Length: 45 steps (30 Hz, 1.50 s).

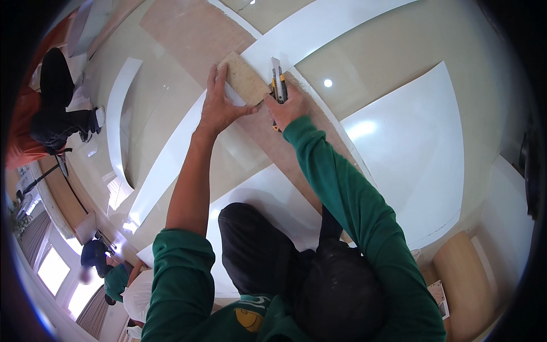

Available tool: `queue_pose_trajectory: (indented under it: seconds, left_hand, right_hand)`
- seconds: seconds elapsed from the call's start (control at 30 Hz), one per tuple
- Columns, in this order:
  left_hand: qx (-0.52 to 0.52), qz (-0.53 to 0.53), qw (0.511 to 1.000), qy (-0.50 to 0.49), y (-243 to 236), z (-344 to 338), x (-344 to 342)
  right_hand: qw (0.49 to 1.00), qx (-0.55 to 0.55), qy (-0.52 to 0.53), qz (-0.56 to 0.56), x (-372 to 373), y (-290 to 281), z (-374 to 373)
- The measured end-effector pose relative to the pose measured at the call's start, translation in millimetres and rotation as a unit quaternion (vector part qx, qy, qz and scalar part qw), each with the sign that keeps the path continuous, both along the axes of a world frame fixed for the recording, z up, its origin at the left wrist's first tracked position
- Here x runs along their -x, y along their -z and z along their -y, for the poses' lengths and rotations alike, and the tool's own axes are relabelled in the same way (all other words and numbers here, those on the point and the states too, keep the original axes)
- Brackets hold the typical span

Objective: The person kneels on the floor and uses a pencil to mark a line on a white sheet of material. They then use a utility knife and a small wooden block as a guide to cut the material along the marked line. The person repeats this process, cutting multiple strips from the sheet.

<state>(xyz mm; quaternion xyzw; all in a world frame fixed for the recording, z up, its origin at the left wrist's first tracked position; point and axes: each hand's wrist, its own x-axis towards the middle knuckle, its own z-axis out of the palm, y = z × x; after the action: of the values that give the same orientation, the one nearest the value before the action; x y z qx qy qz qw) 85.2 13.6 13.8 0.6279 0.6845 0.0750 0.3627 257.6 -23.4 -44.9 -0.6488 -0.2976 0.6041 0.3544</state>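
A small tan wooden block (244, 78) lies across a long white strip (171, 154) of sheet material, over a brown board (273, 134) on the floor. My left hand (219, 105) spreads over the block's near left side, thumb and fingers apart, pressing along its edges. In my right hand (292, 106) is a utility knife (278, 85) with a black, grey and yellow body, pointing away from me beside the block's right end. Whether its blade touches the strip cannot be made out.
A large white sheet (416, 142) lies to the right, another white sheet (273, 194) under my knees. A curved white offcut (121, 114) rests on the tiled floor at left. Other people, one in dark trousers (57, 108), are at the left. A wooden piece of furniture (464, 279) stands lower right.
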Motion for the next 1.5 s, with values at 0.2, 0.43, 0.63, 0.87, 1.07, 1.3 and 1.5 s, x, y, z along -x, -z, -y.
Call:
queue_pose_trajectory:
  seconds: [0.2, 0.43, 0.63, 0.87, 1.07, 1.3, 1.5]
  left_hand:
    - [0.029, 0.024, 0.999, -0.010, -6.0, -0.2, -2.1]
    - [-0.009, 0.017, 1.000, -0.009, 5.1, 0.0, 4.0]
    - [0.009, 0.033, 0.999, -0.008, 3.6, -5.1, 5.9]
    - [-0.013, 0.043, 0.999, -0.014, 4.3, -1.9, 4.6]
    - [-0.031, 0.053, 0.998, -0.011, 5.9, -5.5, 2.2]
    - [-0.037, 0.030, 0.999, -0.003, 10.0, -4.2, 5.2]
    - [-0.022, 0.032, 0.999, -0.006, 8.0, -5.2, 6.3]
  right_hand:
    - [0.998, -0.059, 0.003, 0.018, 0.0, 15.3, 2.7]
    - [1.000, 0.011, -0.007, -0.015, -1.6, -1.3, 0.0]
    - [1.000, 0.003, -0.007, -0.011, -2.0, -4.4, -0.3]
    - [1.000, -0.013, -0.010, -0.006, -1.5, -0.1, -0.4]
    - [0.997, -0.063, 0.006, 0.048, 3.0, 11.7, -0.1]
    - [0.998, -0.060, 0.016, -0.009, 4.5, 10.3, -1.6]
    - [0.999, -0.026, 0.010, -0.021, 2.5, 1.7, -2.4]
